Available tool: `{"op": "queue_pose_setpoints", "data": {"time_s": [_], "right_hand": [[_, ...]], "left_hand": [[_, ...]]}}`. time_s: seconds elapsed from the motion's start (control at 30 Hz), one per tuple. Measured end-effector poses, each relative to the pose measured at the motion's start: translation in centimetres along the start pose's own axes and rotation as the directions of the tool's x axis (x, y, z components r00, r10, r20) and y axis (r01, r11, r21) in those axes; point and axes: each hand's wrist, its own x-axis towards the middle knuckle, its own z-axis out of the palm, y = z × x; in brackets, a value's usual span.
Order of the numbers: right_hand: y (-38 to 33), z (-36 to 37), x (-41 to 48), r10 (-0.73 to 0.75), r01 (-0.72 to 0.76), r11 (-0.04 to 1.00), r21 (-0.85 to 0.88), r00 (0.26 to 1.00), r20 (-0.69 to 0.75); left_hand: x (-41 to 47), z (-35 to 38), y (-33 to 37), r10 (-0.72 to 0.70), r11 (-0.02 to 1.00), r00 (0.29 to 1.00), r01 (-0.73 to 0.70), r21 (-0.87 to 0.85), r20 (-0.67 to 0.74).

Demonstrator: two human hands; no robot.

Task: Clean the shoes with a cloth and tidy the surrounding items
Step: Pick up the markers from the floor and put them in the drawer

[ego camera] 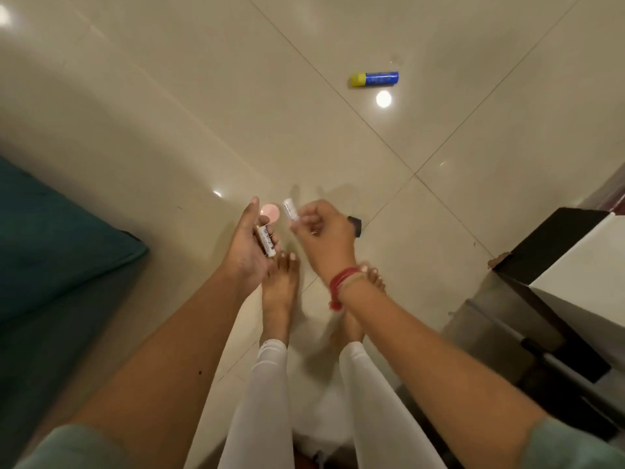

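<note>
I stand over the tiled floor (169, 96), both forearms stretched forward and down, with my left foot (280, 286) below them. My left grip (245, 245) hovers just above and left of that foot, palm turned inward and half up, thumb pointing away from me. Its fingers curl loosely round a white tube (265, 245) lying along the palm, and a pink compact (269, 213) sits at the fingertips, beyond the foot's toes. My right grip (321, 235) is up and right of the foot, knuckles towards me, wrist bent. Its thumb and forefinger pinch a small white stick (291, 208), which tilts up and left towards the compact without touching it. A red thread (341, 282) circles that wrist.

A small black thing (355, 225) shows just past the right grip; I cannot tell what it is. The blue can (373, 79) with a yellow cap lies on its side on the floor, well ahead and right of the foot. A teal bed (50, 238) lies far left of the foot, a dark cabinet (548, 242) far right.
</note>
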Motion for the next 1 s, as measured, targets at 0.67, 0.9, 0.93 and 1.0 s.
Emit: {"op": "queue_pose_setpoints", "data": {"time_s": [0.67,0.9,0.93,1.0], "right_hand": [[5.5,1.6,5.3,0.050,-0.060,0.946,-0.319,0.998,-0.041],[5.8,6.8,7.8,-0.190,0.433,0.600,-0.673,0.894,0.406],[5.8,7.5,8.1,-0.213,0.477,0.547,-0.688,0.874,0.437],[6.3,8.3,8.7,-0.208,0.513,0.510,-0.690,0.852,0.480]], "left_hand": [[4.1,-4.4,0.0,0.062,0.998,0.948,-0.068,-0.006,-0.312],[5.1,-4.6,0.5,0.002,0.999,0.970,-0.012,-0.038,-0.241],[5.2,-4.7,0.7,-0.002,1.000,0.974,-0.004,-0.026,-0.225],[5.4,-5.1,1.2,-0.016,0.999,0.984,0.011,-0.033,-0.175]]}}
